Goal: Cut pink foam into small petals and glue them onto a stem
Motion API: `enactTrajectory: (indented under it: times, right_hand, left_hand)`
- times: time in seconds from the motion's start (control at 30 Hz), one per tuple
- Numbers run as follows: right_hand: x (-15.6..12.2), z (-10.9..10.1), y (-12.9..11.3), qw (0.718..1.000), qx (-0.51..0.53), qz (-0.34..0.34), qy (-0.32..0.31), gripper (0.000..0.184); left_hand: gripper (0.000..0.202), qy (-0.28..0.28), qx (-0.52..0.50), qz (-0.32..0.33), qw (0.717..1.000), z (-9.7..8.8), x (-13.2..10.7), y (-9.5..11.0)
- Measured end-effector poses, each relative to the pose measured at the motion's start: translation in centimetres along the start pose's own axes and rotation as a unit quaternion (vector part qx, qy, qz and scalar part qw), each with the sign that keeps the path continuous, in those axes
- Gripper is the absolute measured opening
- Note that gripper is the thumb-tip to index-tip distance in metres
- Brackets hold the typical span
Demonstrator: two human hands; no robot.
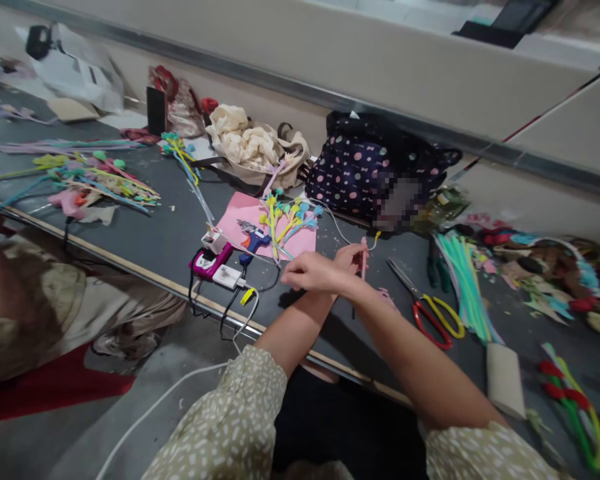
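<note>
My forearms cross over the dark table. My left hand point(349, 257), to the right of the crossing, is closed around an upright pink stem point(364, 259) that looks like a pipe cleaner. Over the left forearm reaches my right hand point(307, 272), its fingers drawn together in a pinch; whether anything is in them is too small to tell. Left of it, a blue glue gun point(253, 241) rests on a pink sheet point(235, 212) beside yellow and blue pipe-cleaner flowers point(287, 223). A pink piece point(387, 300) lies partly hidden behind my right forearm.
Scissors point(430, 310) with red and yellow handles lie at right, beside mint pipe cleaners point(463, 283). A magenta power strip point(210, 261) with cables sits near the front edge. A dotted bag point(347, 167) and a cream cloth bag point(250, 143) stand behind. Another person point(25, 307) sits at left.
</note>
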State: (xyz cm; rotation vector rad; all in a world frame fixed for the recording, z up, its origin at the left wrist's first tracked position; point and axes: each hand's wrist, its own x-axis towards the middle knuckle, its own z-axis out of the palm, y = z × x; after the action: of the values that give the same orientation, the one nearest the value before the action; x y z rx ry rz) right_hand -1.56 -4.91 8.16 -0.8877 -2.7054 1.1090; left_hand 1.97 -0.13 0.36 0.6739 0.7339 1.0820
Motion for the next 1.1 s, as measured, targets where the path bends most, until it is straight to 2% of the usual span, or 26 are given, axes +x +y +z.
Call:
enactTrajectory:
  times: [0.03, 0.07, 0.13, 0.2, 0.23, 0.37, 0.47, 0.57, 0.7, 0.83, 0.97, 1.03, 1.07, 1.1]
  right_hand:
    - [0.1, 0.7, -0.1, 0.999, -0.038, -0.007, -0.026, 0.016]
    - [0.2, 1.4, -0.3, 0.997, -0.075, -0.01, -0.025, 0.012]
    - [0.8, 2.6, -0.8, 0.993, -0.114, 0.013, 0.007, 0.034]
    - [1.8, 3.2, -1.2, 0.994, -0.103, 0.028, 0.034, 0.058]
    - [2.4, 3.4, -1.4, 0.993, -0.092, 0.04, 0.057, 0.06]
    - [5.6, 3.7, -1.5, 0.984, -0.06, 0.111, 0.126, 0.047]
    - [8.2, 4.6, -1.5, 0.964, -0.065, 0.209, 0.148, 0.054]
    - [10.1, 5.9, -1.7, 0.948, -0.121, 0.226, 0.191, 0.061]
    - [11.4, 6.8, -2.3, 0.943, -0.138, 0.231, 0.197, 0.058]
    - [11.5, 6.6, -2.8, 0.944, -0.126, 0.242, 0.184, 0.056]
    - [10.0, 5.8, -2.9, 0.955, -0.162, 0.209, 0.131, 0.049]
    - [8.8, 4.7, -2.6, 0.965, -0.162, 0.187, 0.092, 0.043]
    - [8.0, 4.0, -2.5, 0.972, -0.154, 0.169, 0.053, 0.038]
    - [7.4, 3.2, -2.3, 0.983, -0.129, 0.131, -0.028, 0.035]
  left_hand:
    - [0.014, -0.013, -0.06, 0.019, 0.998, -0.1, 0.0, -0.3]
    - [0.012, -0.027, -0.108, 0.029, 0.993, -0.3, 0.1, -0.6]
    - [0.009, -0.035, -0.153, 0.033, 0.987, -0.6, 0.5, -1.2]
    - [0.008, -0.025, -0.169, 0.03, 0.985, -0.8, 0.9, -1.6]
    - [0.008, -0.019, -0.173, 0.028, 0.984, -0.9, 1.0, -1.7]
    - [0.011, -0.006, -0.18, 0.02, 0.983, -0.8, 1.3, -1.5]
    - [0.014, -0.004, -0.18, 0.015, 0.983, -0.8, 1.2, -1.2]
    - [0.016, -0.002, -0.187, 0.014, 0.982, -0.8, 1.0, -0.9]
    - [0.017, 0.0, -0.193, 0.013, 0.981, -0.7, 0.9, -0.7]
    - [0.016, -0.002, -0.195, 0.01, 0.981, -0.7, 0.8, -0.5]
    - [0.014, -0.002, -0.198, 0.018, 0.98, -0.8, 0.8, -0.6]
    - [0.011, 0.0, -0.198, 0.019, 0.98, -0.8, 0.8, -0.7]
    - [0.01, -0.001, -0.198, 0.019, 0.98, -0.8, 0.9, -0.7]
    - [0.008, -0.002, -0.199, 0.021, 0.98, -0.9, 0.9, -0.7]
